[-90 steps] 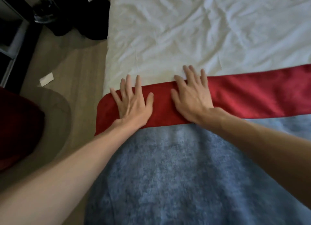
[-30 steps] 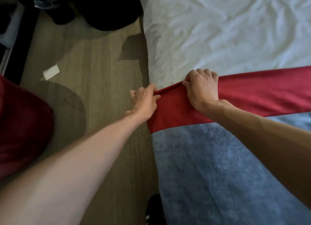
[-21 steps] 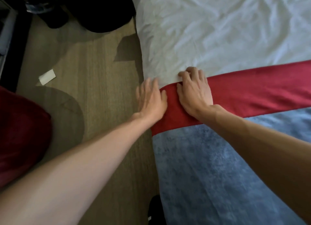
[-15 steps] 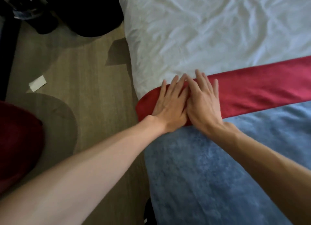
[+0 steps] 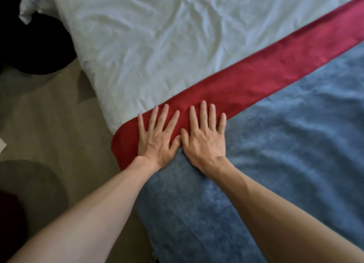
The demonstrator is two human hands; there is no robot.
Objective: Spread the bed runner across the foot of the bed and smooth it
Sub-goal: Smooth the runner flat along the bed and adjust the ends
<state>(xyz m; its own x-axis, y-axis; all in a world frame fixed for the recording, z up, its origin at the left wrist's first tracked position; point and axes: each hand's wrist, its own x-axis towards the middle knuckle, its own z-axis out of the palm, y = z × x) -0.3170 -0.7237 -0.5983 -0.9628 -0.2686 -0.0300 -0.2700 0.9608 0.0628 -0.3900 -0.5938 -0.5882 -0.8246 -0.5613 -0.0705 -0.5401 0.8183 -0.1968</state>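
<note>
A long red bed runner (image 5: 262, 73) lies as a band across the bed, from the left edge up to the top right. Beyond it is the wrinkled white sheet (image 5: 157, 36); on the near side is a blue blanket (image 5: 285, 164). My left hand (image 5: 157, 136) lies flat, fingers spread, on the runner close to the bed's left edge. My right hand (image 5: 204, 134) lies flat beside it, thumbs nearly touching, its heel on the blue blanket. The runner's left end folds down over the bed's side.
Wood-look floor (image 5: 49, 115) runs along the bed's left side. A dark bag or bundle (image 5: 33, 46) sits on the floor at the top left. A dark red object (image 5: 9, 219) sits at the lower left, with a white scrap of paper (image 5: 2, 144) on the left edge.
A second ago both hands gripped the runner's left end at the bed edge. They let go and now lie flat side by side, fingers spread. The view has tilted, so the runner looks diagonal.
</note>
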